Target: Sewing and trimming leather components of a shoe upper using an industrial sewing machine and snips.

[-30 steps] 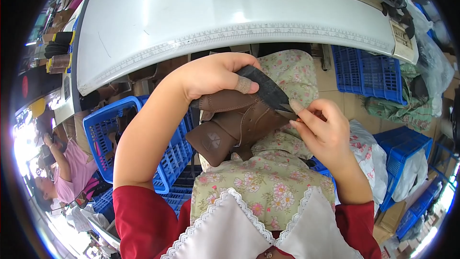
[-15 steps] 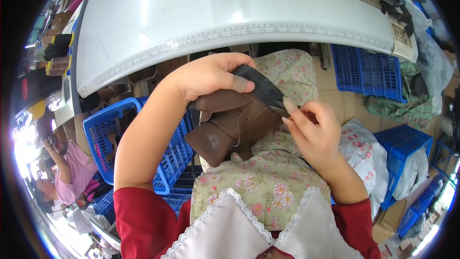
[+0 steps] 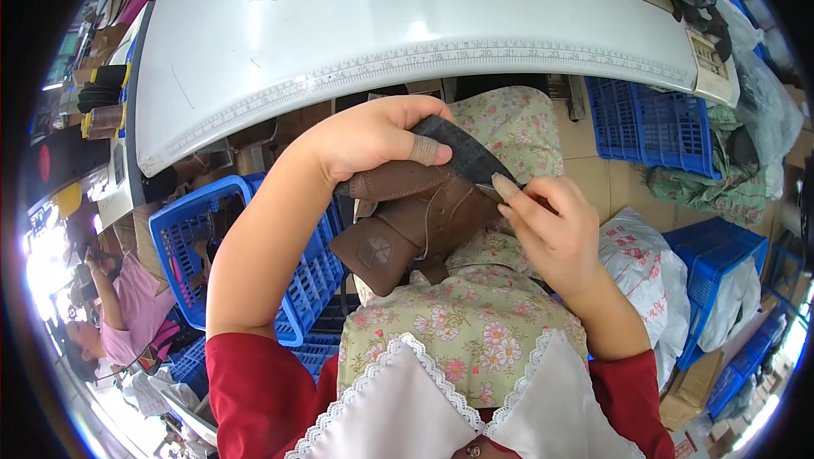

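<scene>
My left hand [image 3: 381,141], its thumb wrapped in tan tape, is closed on the dark edge strip [image 3: 471,153] of a brown leather shoe upper [image 3: 432,213]. The upper lies over my lap on a floral apron [image 3: 441,332], its stitched seams and an embossed flap facing up. At the strip's right end, my right hand [image 3: 551,226] is closed in a pinch, also with tape on a finger. A small pointed metal tool [image 3: 487,187] shows at its fingertips against the upper; most of the tool is hidden in the hand, so its kind is unclear.
Ahead stands a white sewing-machine table [image 3: 339,35] with a ruler along its near edge. A blue basket [image 3: 297,298] is at my left, and another blue crate [image 3: 653,128] sits under the table's right end. White plastic bags [image 3: 632,272] lie at my right. A person in pink [image 3: 136,298] sits far left.
My right hand has shifted slightly up and left along the strip, and less of the tool shows now. My left hand keeps its hold on the upper.
</scene>
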